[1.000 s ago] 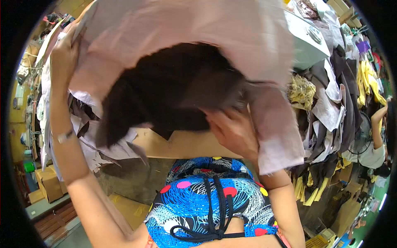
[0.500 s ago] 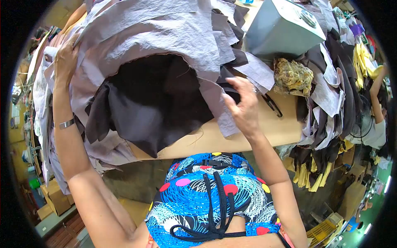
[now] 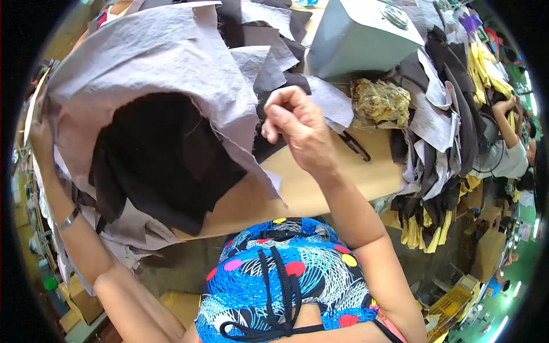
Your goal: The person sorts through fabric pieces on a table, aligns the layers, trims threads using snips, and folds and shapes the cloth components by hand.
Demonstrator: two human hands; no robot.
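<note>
Counting 1 cloth (image 3: 154, 68), 1 table (image 3: 369, 171), 1 box (image 3: 349, 48), 1 bundle (image 3: 380, 104), 1 black tool (image 3: 355, 146), 2 hands. Left hand (image 3: 42, 137): touching cloth's left edge, showing blurred; cannot tell how closed, or whether gripping. Right hand (image 3: 298, 123): hovering right of cloth, half curled; cannot tell if pinching anything. Cloth: lying on table's left part, dark corner pointing toward wearer, long axis running far left to near right

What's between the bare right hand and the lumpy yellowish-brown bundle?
Between the right hand and the bundle, the head view shows a pale grey cloth piece; a slim black tool lies just below that stretch on the tan tabletop.
</note>
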